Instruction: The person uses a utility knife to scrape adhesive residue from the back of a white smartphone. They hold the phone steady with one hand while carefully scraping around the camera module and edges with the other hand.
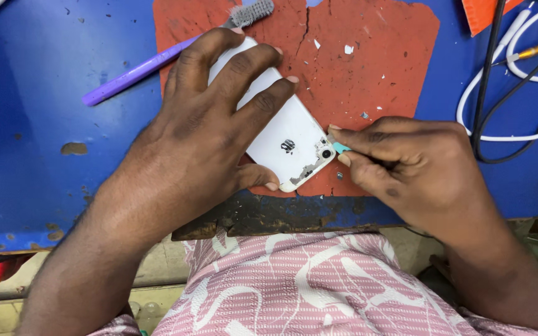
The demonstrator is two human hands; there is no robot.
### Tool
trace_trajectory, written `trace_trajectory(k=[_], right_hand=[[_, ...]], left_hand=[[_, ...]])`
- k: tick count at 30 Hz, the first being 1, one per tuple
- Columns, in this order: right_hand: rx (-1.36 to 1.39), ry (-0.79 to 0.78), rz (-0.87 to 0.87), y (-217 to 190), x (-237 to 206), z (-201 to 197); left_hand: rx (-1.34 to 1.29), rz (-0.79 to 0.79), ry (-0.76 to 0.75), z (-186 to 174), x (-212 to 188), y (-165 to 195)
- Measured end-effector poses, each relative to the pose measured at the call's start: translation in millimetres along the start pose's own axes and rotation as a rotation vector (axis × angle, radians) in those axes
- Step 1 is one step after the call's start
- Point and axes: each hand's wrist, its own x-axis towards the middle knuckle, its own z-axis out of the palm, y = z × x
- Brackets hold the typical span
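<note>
Left hand [210,118] is spread flat over the white phone [284,134], fingers draped across its back and thumb hooked under the lower edge, pinning it down on the bench. Right hand [409,165] is closed in a pinch around a small teal pick [340,147], tip pushed in at the corner right by the camera hole.

Progress-wise, it looks like early prying. The corner near the camera looks chipped or partly stripped, with grey showing along that edge, but the rest of the back sits flush and in one piece. So probably one corner started and all the other sides left to work around. Can't tell how deep the pick actually sits.

Room to move: the phone lies slanted on a worn red mat [375,56] speckled with little white flakes, and its worked corner sits close to the front lip of the blue bench [45,155], where the paint is worn down to dark. Not much slack toward the person's lap. A purple toothbrush [157,59] lies just up-left of the fingers, and white and black cables [512,93] loop off to the right, near the right hand's knuckles but not touching.
</note>
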Motion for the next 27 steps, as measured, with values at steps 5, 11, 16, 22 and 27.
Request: trace_trajectory(k=[5,11,16,22,27], right_hand=[[0.129,-0.032,0.06,15,-4,1],[0.471,-0.138,0.292,31,2,-3],[0.251,-0.034,0.146,18,-2,-6],[-0.142,0.116,-0.099,-5,-17,3],[-0.191,0.105,-0.085,-11,-15,7]], left_hand=[[0.012,0.002,-0.005,1,-1,-1],[0.0,-0.015,-0.006,3,-1,-1],[0.014,-0.008,-0.007,2,-1,0],[-0.003,0.002,0.0,0,-1,0],[-0.005,0.001,0.01,0,-1,1]])
